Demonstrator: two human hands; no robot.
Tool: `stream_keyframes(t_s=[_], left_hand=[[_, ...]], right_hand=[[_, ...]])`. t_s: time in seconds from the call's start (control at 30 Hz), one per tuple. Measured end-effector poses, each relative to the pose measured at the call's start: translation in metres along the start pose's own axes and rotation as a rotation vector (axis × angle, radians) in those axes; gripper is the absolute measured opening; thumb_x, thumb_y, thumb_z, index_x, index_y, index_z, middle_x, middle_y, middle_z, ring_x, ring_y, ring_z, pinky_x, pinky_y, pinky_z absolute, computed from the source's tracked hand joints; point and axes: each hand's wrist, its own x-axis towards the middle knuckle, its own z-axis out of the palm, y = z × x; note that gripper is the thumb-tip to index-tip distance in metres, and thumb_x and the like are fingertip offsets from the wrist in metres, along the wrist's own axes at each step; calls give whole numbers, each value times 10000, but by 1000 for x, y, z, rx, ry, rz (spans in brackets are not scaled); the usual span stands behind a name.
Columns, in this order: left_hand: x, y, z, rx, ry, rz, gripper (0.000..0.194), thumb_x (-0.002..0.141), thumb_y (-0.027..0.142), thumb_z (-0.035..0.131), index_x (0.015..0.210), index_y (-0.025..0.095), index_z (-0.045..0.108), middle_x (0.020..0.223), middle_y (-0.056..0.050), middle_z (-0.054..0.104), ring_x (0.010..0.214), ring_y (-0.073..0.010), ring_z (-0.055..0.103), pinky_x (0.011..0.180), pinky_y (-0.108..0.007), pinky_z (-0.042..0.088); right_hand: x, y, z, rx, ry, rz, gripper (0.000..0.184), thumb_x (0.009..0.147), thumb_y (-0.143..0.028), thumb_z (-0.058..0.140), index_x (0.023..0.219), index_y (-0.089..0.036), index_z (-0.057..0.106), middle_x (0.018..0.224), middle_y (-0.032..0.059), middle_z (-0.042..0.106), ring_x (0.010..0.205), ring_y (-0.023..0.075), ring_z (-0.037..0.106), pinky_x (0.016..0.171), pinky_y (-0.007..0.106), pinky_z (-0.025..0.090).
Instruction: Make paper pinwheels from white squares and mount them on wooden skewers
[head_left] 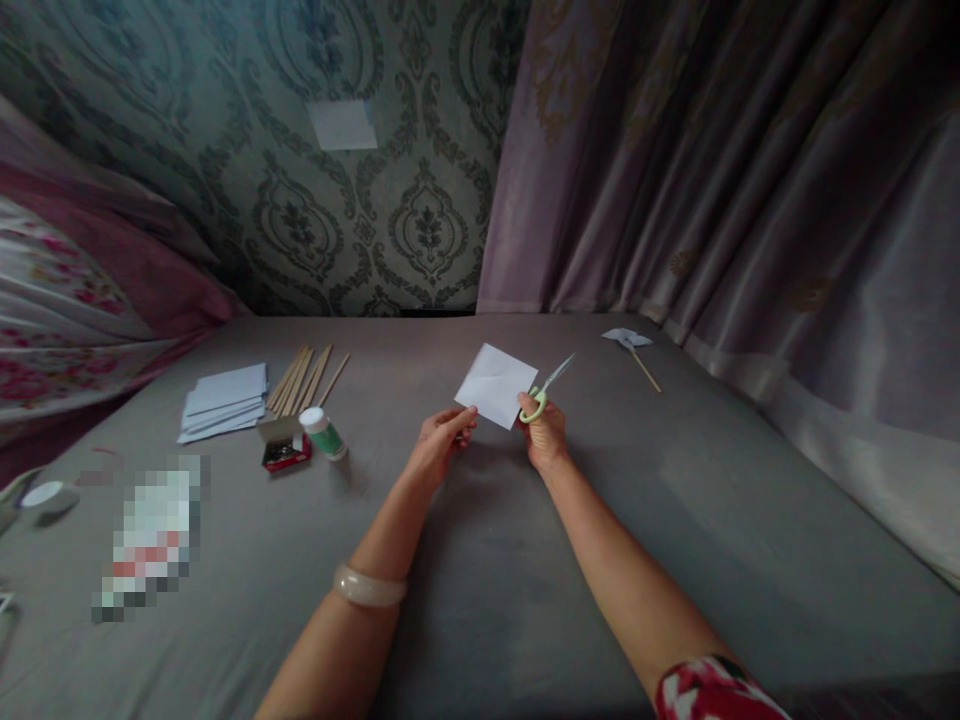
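Note:
A square sheet of white paper (pixel 495 383) is held up above the grey cloth, turned so that a corner points away from me. My left hand (pixel 444 440) pinches its left lower edge between thumb and fingers. In my right hand (pixel 545 432) is a pair of scissors (pixel 535 403) with pale green handles, its blades pointing up and to the right, away from the sheet. The fingertips of that hand also touch the paper's right side. Faint crease lines seem to cross the sheet.
On the left lie a stack of white paper (pixel 225 395), several wooden sticks (pixel 300 380), a small red box (pixel 286 453) with its lid up and a white-and-green bottle (pixel 324 434). A paper pinwheel (pixel 628 340) on a stick rests at the back right. Curtains (pixel 675 180) border the right side.

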Motion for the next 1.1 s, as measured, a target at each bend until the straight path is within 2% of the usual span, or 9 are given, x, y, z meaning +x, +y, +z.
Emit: stream_keyframes(t_s=[0.3,0.53,0.7,0.97,1.1], left_hand=[[0,-14,8,66,-18,4,342,536,399,799,650,116,645,611,-14,571,497,-70,455,487,-220,318],[1,-17,8,78,-26,18,330,563,415,781,579,129,619,516,8,526,456,-64,422,473,-219,287],[3,-17,6,65,-19,50,313,558,403,783,587,135,624,538,10,543,468,-65,426,491,-224,302],[7,-6,-8,37,97,88,335,536,410,795,573,134,609,526,11,532,478,-69,436,495,-223,306],[12,2,-23,-56,174,141,355,511,409,813,583,135,598,564,9,546,484,-58,434,493,-214,314]], right_hand=[[-5,5,4,-22,-41,-39,353,607,-438,721,570,-186,477,473,-71,469,445,70,375,458,226,302],[-10,-1,7,-52,-46,-65,362,597,-430,725,537,-190,461,455,-71,455,437,67,365,448,223,291],[-12,-4,7,-84,-63,-60,369,596,-455,717,543,-195,460,460,-73,444,442,68,359,449,223,297],[-20,-15,9,-268,-181,44,429,564,-575,716,570,-181,547,495,-38,531,425,74,373,432,236,286],[-25,-22,11,-373,-318,106,478,530,-617,723,549,-182,525,480,-42,514,423,71,357,440,241,270]])
